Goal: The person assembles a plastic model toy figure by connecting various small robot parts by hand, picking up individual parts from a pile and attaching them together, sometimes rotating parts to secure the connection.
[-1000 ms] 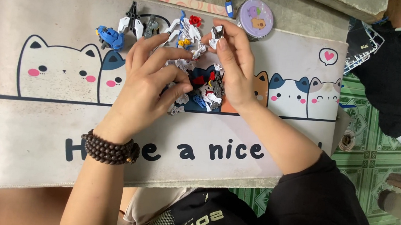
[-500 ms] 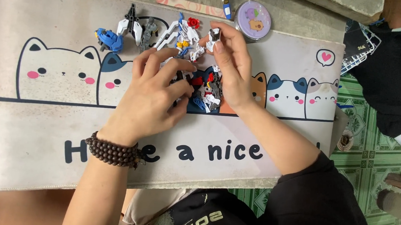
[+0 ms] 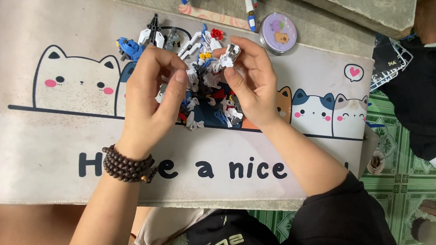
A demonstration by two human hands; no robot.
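Over the soft cat-print mat [image 3: 50, 142], angular hard-plastic model parts [image 3: 207, 99] lie heaped; the curled right hand [image 3: 253, 87] pinches a white piece [image 3: 229, 55], the left hand [image 3: 154, 93] pinches another small part.

— How many hands are over the mat [image 3: 50, 147]?

— Two: a left hand [image 3: 151, 95] and a right hand [image 3: 253, 84], both above its middle, near the far edge.

— Bracelets?

— One beaded bracelet [image 3: 127, 165], dark brown.

— Tins?

— One round purple tin [image 3: 278, 33], just past the mat's far edge.

— Cats printed on the mat?

— At least five faces show; the hands may hide more.

— And the small model parts [image 3: 207, 94]?

— One heap, too tangled to count. One blue piece [image 3: 128, 48] lies apart, and one white piece [image 3: 229, 55] sits in the right fingers.
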